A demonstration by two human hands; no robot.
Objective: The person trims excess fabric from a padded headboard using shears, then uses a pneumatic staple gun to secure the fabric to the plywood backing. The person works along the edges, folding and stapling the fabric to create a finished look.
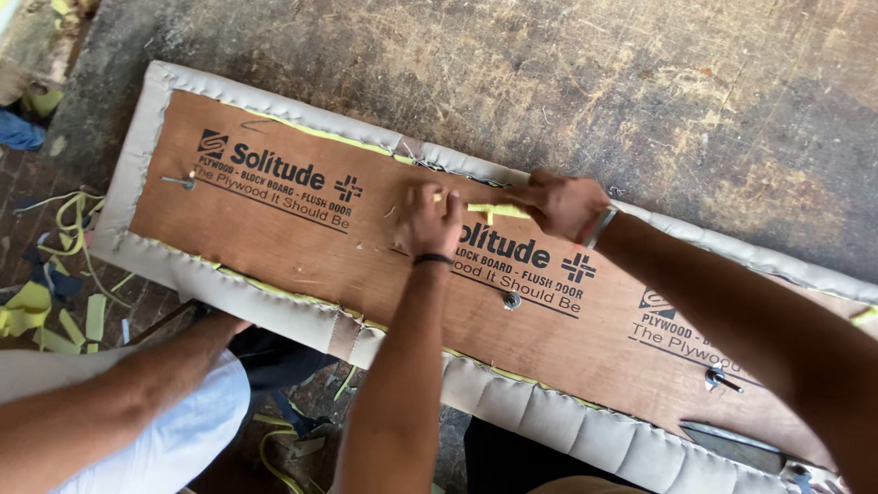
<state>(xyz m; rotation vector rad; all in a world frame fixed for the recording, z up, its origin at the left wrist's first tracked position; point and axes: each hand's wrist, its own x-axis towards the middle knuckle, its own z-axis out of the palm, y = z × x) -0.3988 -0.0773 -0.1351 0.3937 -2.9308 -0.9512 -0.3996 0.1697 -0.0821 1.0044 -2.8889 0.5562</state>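
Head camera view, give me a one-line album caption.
Left hand and right hand pull a yellow foam strip across an upholstered plywood panel.

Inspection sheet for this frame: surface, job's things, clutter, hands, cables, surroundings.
Surface: worn, scuffed workbench.
Job's things: plywood panel lying back up, beige padded upholstery wrapped over its edges; yellow foam strip between the hands; bolts sticking up.
Clutter: yellow foam scraps on the floor at left.
Hands: left hand and right hand both pinch the strip; another person's arm lower left.
Cables: nothing seen.
Surroundings: brick floor.
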